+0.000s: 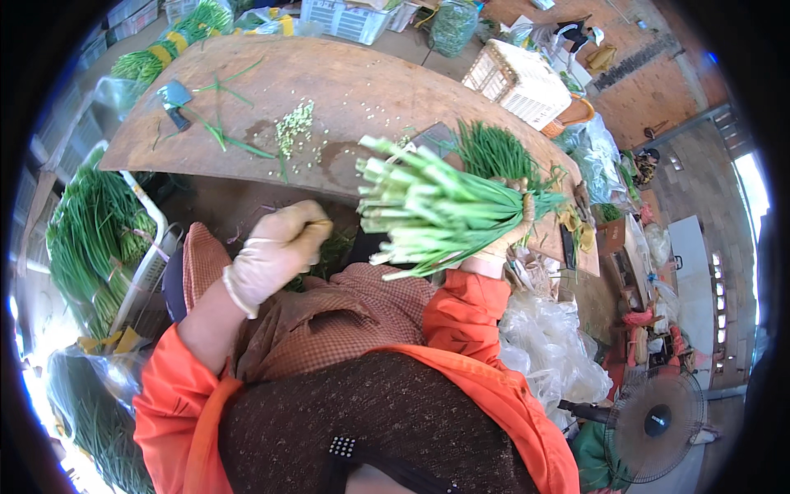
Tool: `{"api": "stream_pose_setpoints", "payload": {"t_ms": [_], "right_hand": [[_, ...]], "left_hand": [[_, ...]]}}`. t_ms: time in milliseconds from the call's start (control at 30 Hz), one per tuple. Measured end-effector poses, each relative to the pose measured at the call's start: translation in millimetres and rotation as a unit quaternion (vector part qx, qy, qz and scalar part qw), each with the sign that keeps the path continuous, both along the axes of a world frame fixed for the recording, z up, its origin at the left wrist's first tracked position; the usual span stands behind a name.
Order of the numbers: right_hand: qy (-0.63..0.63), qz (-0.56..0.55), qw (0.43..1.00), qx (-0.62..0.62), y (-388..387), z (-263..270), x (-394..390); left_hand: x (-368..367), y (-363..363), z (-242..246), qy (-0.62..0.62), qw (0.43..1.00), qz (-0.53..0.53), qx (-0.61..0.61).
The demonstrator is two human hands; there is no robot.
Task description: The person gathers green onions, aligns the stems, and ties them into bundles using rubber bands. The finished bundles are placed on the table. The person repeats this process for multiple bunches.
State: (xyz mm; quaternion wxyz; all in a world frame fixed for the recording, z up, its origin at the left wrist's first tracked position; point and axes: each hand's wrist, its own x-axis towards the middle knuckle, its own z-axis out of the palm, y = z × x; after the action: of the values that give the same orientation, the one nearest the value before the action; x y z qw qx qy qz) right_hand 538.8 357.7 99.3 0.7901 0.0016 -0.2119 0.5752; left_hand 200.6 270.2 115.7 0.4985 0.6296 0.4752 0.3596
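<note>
My right hand (524, 213), in a stained glove, is closed around a thick bunch of garlic chives (438, 213). The pale cut stem ends point left, above the near edge of the wooden table (370, 80). My left hand (287, 244), in a whitish rubber glove, is curled into a fist over my lap, apart from the bunch; nothing shows in it. More chives (497, 151) lie on the table beyond the held bunch, beside a flat dark blade (435, 139). Small trimmed stem bits (295, 126) are heaped mid-table.
A cleaver (176, 102) and loose green leaves (216, 126) lie at the table's left. A white crate of chives (145, 247) stands to my left. To the right are plastic bags (549, 346) and a fan (657, 423). An upturned white basket (521, 83) sits at the far right edge.
</note>
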Motion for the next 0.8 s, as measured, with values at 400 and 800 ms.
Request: {"api": "stream_pose_setpoints", "payload": {"t_ms": [400,800], "right_hand": [[-0.004,-0.083,0.98,-0.183,16,-30,32],[0.057,0.071,0.982,-0.167,17,-22,-6]], "left_hand": [[-9,10,14,0.241,0.895,0.085,0.366],[29,27,20,0.012,0.983,0.007,0.181]]}}
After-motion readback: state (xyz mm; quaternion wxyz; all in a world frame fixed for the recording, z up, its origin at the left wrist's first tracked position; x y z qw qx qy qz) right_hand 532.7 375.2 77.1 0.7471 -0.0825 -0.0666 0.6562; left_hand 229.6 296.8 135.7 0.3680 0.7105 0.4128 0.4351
